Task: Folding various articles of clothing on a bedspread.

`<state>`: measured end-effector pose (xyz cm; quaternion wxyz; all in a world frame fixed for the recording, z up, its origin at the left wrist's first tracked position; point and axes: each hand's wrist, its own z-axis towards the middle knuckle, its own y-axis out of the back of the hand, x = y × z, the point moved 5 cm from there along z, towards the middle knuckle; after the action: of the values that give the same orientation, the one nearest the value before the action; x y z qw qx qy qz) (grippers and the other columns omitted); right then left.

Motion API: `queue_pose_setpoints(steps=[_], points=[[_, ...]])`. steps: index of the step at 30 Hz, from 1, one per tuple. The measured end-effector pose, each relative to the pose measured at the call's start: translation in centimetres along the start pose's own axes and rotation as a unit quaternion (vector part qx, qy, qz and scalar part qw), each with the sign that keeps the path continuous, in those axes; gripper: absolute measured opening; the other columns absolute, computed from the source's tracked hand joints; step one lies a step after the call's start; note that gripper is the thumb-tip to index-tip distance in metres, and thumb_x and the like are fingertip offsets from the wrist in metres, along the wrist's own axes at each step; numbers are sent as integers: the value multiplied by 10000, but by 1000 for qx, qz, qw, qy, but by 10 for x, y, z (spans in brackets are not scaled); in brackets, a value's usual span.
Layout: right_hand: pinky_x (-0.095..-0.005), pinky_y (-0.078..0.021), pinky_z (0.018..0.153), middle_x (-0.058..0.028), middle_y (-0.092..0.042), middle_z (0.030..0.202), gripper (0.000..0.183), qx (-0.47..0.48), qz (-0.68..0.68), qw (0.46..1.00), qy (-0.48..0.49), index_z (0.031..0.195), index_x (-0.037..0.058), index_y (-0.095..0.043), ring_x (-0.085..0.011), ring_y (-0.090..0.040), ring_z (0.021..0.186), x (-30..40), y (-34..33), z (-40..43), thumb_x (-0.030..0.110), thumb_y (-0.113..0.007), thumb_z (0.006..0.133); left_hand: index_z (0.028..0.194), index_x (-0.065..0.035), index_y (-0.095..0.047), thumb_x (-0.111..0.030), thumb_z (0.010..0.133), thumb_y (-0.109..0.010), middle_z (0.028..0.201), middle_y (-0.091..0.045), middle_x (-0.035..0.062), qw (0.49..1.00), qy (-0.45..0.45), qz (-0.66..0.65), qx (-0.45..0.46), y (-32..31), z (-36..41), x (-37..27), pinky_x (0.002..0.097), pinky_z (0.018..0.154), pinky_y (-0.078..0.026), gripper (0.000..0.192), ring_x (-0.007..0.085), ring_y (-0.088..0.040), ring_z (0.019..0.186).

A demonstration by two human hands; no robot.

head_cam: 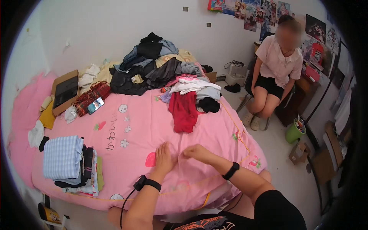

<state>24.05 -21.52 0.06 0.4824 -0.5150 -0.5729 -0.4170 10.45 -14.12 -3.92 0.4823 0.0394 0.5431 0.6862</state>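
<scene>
My left hand (165,158) lies palm down on the pink bedspread (138,115), beside a printed strawberry, and holds nothing. Just to its right, my right hand (195,152) is bent with fingers curled low over the bedspread; whether it pinches the fabric I cannot tell. Beyond my hands lies a red garment (184,112), with a white garment (189,85) and a black one (209,105) at its far end. Folded clothes are stacked at the left, topped by a blue checked cloth (61,157).
A heap of dark clothes (129,77) covers the bed's far side. A phone (95,105) leans on a plaid item near an open cardboard box (66,92). A person (277,57) sits at the right; a green bin (295,131) stands nearby on the floor.
</scene>
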Motion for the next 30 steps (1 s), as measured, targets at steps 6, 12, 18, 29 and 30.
queue_pose_setpoints(steps=[6,12,18,29,30], points=[[-342,-513,705,-128,-559,1020,424,-343,210,914,61,1180,-4,-444,-219,-606,738,4,80,73,137,-606,814,1265,-56,-398,-276,763,-582,1315,-370,184,994,-1,94,62,-12,-13,3,494,1033,-199,578,315,-314,1246],[-284,-425,515,-12,-579,728,105,-286,367,884,43,878,110,-555,-164,-564,647,4,95,143,66,-598,793,1229,-40,-427,-249,767,-554,1306,-380,190,994,-22,90,50,-18,-23,-7,510,1012,-230,523,330,-339,1228],[-234,-402,484,5,-567,749,75,-76,206,963,156,867,97,-551,-105,-536,639,160,14,72,84,-565,795,1252,-19,-414,-281,732,-604,1302,-386,220,997,-14,49,63,-33,-26,22,480,1009,-263,612,330,-366,1216],[-314,-491,781,-82,-603,976,303,22,332,931,150,1081,15,-529,-176,-607,869,139,36,-94,76,-568,787,1165,-24,-461,-221,855,-491,1144,-527,126,470,215,-851,92,59,-37,-48,380,985,-345,368,289,-492,1061],[-321,-483,799,-82,-599,988,319,-18,361,920,150,1097,18,-518,-179,-600,883,128,49,-95,91,-568,790,1160,-25,-463,-220,856,-490,1141,-528,124,466,214,-854,88,58,-36,-45,381,986,-344,362,286,-491,1061]])
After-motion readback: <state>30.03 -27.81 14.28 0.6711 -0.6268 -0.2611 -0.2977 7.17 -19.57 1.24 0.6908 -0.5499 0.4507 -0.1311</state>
